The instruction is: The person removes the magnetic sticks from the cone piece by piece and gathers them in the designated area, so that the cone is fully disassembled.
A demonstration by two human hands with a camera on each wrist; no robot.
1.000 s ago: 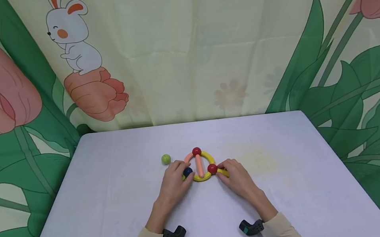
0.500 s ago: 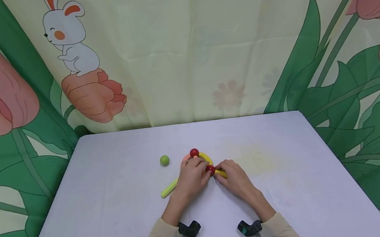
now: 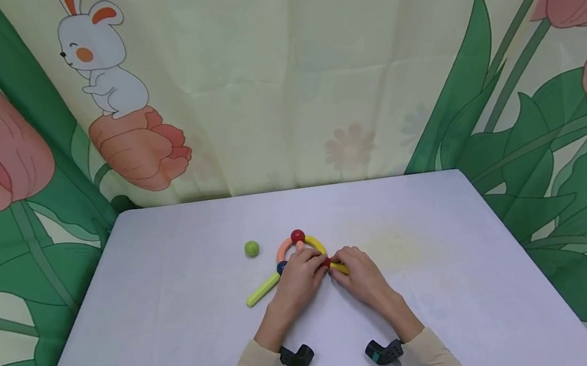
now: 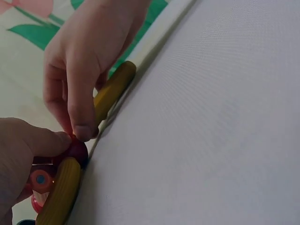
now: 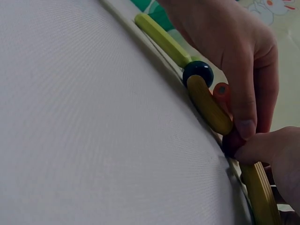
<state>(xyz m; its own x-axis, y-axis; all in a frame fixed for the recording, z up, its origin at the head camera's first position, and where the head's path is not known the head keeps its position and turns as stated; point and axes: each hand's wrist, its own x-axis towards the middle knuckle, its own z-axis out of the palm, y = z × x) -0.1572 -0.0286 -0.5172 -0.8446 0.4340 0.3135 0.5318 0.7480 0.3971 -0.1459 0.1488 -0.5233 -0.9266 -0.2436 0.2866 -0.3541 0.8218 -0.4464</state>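
A ring of curved yellow (image 3: 315, 242) and pink (image 3: 282, 250) pieces lies on the table, joined by a red ball (image 3: 297, 236) at its top and a dark blue ball (image 5: 198, 74) at its left. From the blue ball a light green stick (image 3: 263, 290) points down-left. My left hand (image 3: 298, 281) pinches the red ball (image 4: 75, 152) at the ring's right side and covers the lower part of the ring. My right hand (image 3: 364, 276) pinches a yellow piece (image 4: 112, 91) against that same ball. A pink stick (image 5: 222, 93) stands inside the ring, mostly hidden.
A green ball (image 3: 251, 249) lies left of the ring. Dark wrist devices (image 3: 297, 357) are on both wrists. Behind the white table (image 3: 168, 243) hangs a curtain with printed flowers and a rabbit.
My left hand has moved right, from the blue ball to the red ball, uncovering the blue ball and the light green stick. My right hand has stayed at the yellow piece.
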